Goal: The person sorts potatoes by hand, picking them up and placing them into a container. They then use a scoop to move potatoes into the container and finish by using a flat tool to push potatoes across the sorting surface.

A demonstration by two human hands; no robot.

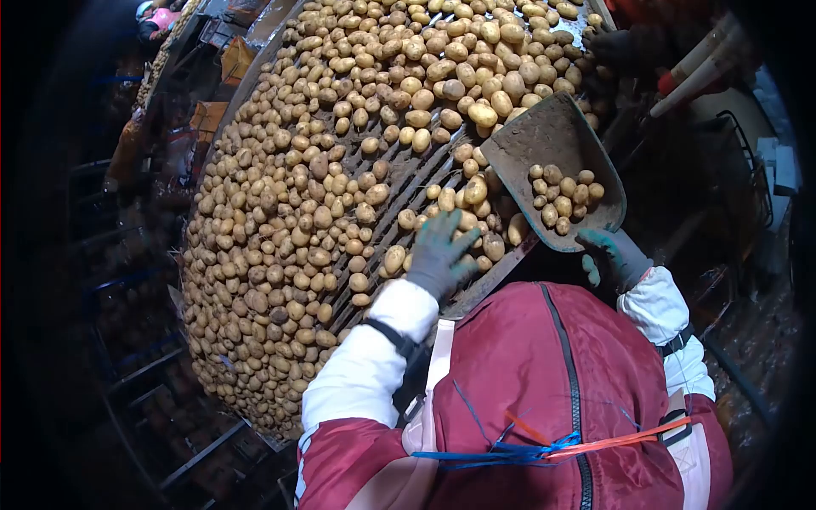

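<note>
A wide slatted surface is heaped with potatoes [280, 229], with dark slats showing through the middle. My left hand [442, 255], in a grey-green glove, is spread over potatoes near the surface's close edge, holding none. To its right, a worn metal scoop [531, 140] with a green rim carries several small potatoes [562, 194] near its closer end. My right hand [616, 255], gloved as well, is at the scoop's near right edge, its thumb apart from the fingers. Whether those fingers grip the rim is unclear.
Another person's dark-gloved hand [610, 47] is at the upper right, beside pale poles [697, 68]. A person in pink [159, 19] is far off at the upper left. Metal frames lie at the left, and the surface's near edge [489, 285] runs before my body.
</note>
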